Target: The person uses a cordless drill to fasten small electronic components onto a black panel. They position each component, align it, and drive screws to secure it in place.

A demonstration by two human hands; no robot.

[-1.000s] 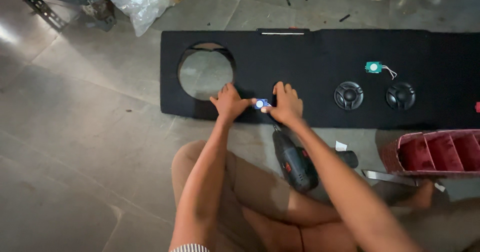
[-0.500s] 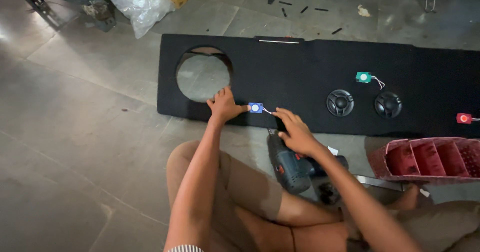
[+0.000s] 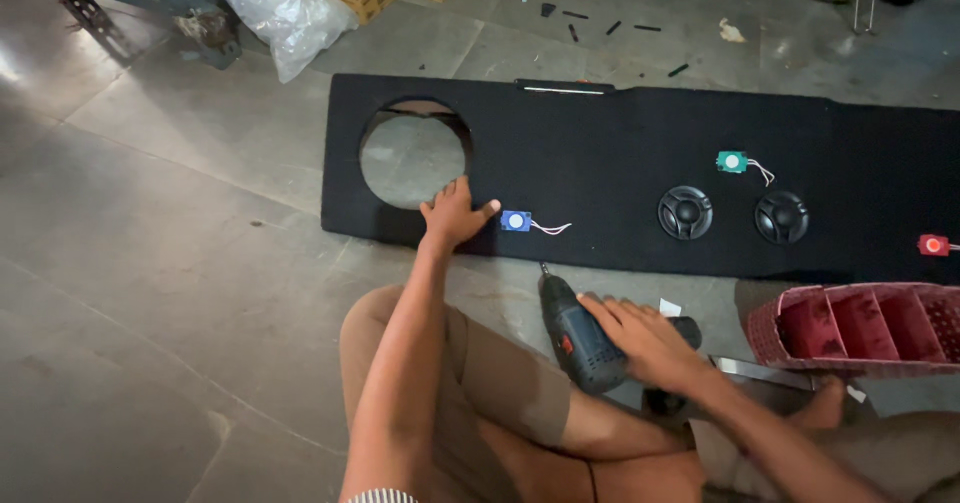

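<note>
The right hand [image 3: 645, 341] has left the blue part [image 3: 516, 221] and dropped to the lower middle of the frame, where it now closes over the grip of the drill [image 3: 580, 335] lying on the floor by the knee; a second ago both hands sat together on that part. The drill's bit points up toward the board's near edge, not yet touching it. The left hand [image 3: 453, 213] has stayed at centre frame, spread flat with fingers wide on the black board [image 3: 600, 153], thumb reaching toward the blue part just to its right. It pins the board rather than gripping anything. The blue part lies free on the board, a thin white lead trailing from it to the right.

Judged from this, placing looks finished and the tool is being taken up, with the left hand bracing.

Left of that hand is the large round hole [image 3: 415, 159], showing floor through it. Further right on the board sit two round black speakers [image 3: 685, 213], a green part [image 3: 732, 162] above them, and a red part [image 3: 934, 245] at the right edge. A reddish divided basket [image 3: 860, 333] stands at lower right. A plastic bag [image 3: 280, 8] and crates lie at the top left
</note>
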